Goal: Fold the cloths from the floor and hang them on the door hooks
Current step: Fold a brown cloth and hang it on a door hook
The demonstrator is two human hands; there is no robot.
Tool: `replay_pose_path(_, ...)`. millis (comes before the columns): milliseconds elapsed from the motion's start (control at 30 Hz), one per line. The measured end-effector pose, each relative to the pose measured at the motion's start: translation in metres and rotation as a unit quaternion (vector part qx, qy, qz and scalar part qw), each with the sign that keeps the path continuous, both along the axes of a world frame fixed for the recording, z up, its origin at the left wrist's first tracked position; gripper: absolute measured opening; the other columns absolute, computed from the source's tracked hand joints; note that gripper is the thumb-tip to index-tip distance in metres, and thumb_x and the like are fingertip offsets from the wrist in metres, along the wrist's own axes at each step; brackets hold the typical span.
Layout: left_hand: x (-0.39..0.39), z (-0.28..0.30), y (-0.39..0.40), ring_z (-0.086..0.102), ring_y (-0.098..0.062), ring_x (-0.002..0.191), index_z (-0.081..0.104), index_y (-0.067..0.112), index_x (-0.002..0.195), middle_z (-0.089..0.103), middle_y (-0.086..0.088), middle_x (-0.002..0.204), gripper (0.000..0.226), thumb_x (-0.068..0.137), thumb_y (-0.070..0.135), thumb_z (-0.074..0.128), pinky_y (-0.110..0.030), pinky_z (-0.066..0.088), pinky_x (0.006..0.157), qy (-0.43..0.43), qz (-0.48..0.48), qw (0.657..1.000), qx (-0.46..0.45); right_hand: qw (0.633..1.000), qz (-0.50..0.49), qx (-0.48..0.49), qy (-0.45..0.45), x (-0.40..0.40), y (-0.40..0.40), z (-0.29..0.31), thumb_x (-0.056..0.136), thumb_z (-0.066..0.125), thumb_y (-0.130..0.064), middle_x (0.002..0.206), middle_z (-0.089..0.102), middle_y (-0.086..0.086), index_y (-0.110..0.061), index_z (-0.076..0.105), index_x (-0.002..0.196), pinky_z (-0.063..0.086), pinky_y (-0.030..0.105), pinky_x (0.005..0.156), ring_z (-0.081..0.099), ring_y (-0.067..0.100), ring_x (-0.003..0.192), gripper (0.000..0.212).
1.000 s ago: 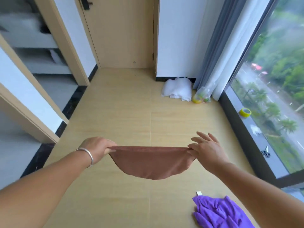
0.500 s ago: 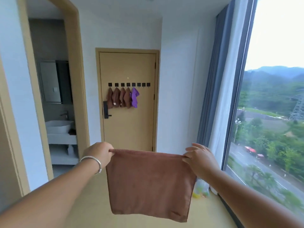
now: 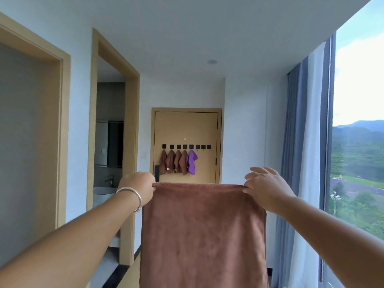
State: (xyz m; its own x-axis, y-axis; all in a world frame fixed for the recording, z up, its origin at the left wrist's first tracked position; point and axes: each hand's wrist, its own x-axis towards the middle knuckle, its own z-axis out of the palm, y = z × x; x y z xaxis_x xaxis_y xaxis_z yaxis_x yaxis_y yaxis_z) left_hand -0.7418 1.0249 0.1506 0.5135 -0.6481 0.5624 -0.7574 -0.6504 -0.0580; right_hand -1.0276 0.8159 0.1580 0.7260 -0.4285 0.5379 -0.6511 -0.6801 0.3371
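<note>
While the left hand [image 3: 139,189] and right hand [image 3: 265,189] each pinch a top corner of the cloth [image 3: 202,235], keep that edge taut. I'd bring corners together evenly before heading for a free hook [image 3: 208,146].

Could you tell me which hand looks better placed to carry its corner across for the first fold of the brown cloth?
Probably right hand: its pinch grip is looser; left hand fists its brown cloth corner, anchoring it.
</note>
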Motion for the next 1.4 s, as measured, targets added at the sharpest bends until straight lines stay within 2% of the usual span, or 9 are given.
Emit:
replay_pose_path(300,0.033,0.004,0.007,0.062,-0.019,0.073,0.063,0.024,0.078,0.063,0.004,0.074,0.024,0.096,0.033,0.051,-0.031,0.052,0.069,-0.004,-0.008,1.000,0.026,1.000,-0.003,-0.020,0.022,0.039,0.002,-0.011,0.101,0.034,-0.045,0.141,0.047,-0.020,-0.043,0.060,0.124,0.021,0.032,0.114,0.023,0.012,0.143,0.034)
replay_pose_path(500,0.070,-0.011,-0.030,0.061,-0.015,0.074,0.066,0.029,0.082,0.065,0.007,0.078,0.019,0.095,0.033,0.053,-0.027,0.043,0.062,0.009,-0.024,0.999,0.033,1.000,0.001,0.002,0.030,0.074,-0.041,-0.030,0.101,0.032,-0.046,0.141,0.047,-0.017,-0.041,0.060,0.125,0.020,0.034,0.114,0.023,0.014,0.143,0.036)
replay_pose_path(633,0.096,-0.019,-0.075,0.060,-0.015,0.075,0.063,0.031,0.079,0.065,0.008,0.079,0.018,0.094,0.033,0.055,-0.027,0.043,0.062,0.005,-0.027,0.999,0.035,0.999,0.000,-0.005,0.042,0.103,-0.091,-0.037,0.101,0.033,-0.047,0.142,0.048,-0.016,-0.040,0.060,0.125,0.021,0.035,0.114,0.024,0.015,0.143,0.037)
replay_pose_path(833,0.132,-0.005,-0.162,0.058,-0.017,0.078,0.056,0.030,0.071,0.061,0.008,0.078,0.023,0.094,0.034,0.056,-0.028,0.040,0.065,0.000,-0.023,0.999,0.039,1.000,0.004,-0.003,0.002,0.141,-0.182,-0.025,0.100,0.032,-0.050,0.138,0.051,-0.016,-0.036,0.063,0.122,0.021,0.033,0.112,0.027,0.013,0.141,0.040)
replay_pose_path(1100,0.180,0.008,-0.274,0.058,-0.016,0.080,0.057,0.030,0.076,0.062,0.008,0.083,0.019,0.095,0.032,0.053,-0.028,0.038,0.066,-0.026,0.005,0.999,0.040,1.000,-0.001,0.009,-0.018,0.194,-0.291,-0.013,0.100,0.031,-0.051,0.137,0.052,-0.016,-0.033,0.064,0.120,0.019,0.034,0.114,0.026,0.011,0.141,0.042)
replay_pose_path(1233,0.223,-0.002,-0.324,0.055,-0.015,0.076,0.057,0.031,0.075,0.054,0.011,0.080,0.017,0.093,0.031,0.056,-0.026,0.036,0.062,-0.030,0.000,0.999,0.029,1.000,-0.003,0.012,-0.014,0.231,-0.338,-0.018,0.100,0.032,-0.051,0.134,0.054,-0.015,-0.032,0.065,0.117,0.021,0.033,0.112,0.028,0.011,0.139,0.043)
replay_pose_path(1400,0.298,-0.016,-0.394,0.053,-0.013,0.076,0.055,0.034,0.071,0.050,0.013,0.088,0.020,0.091,0.034,0.057,-0.028,0.035,0.068,-0.022,-0.016,0.999,0.032,1.000,0.000,0.007,-0.004,0.290,-0.402,-0.028,0.099,0.032,-0.050,0.129,0.056,-0.015,-0.034,0.067,0.113,0.022,0.031,0.110,0.030,0.011,0.137,0.040)
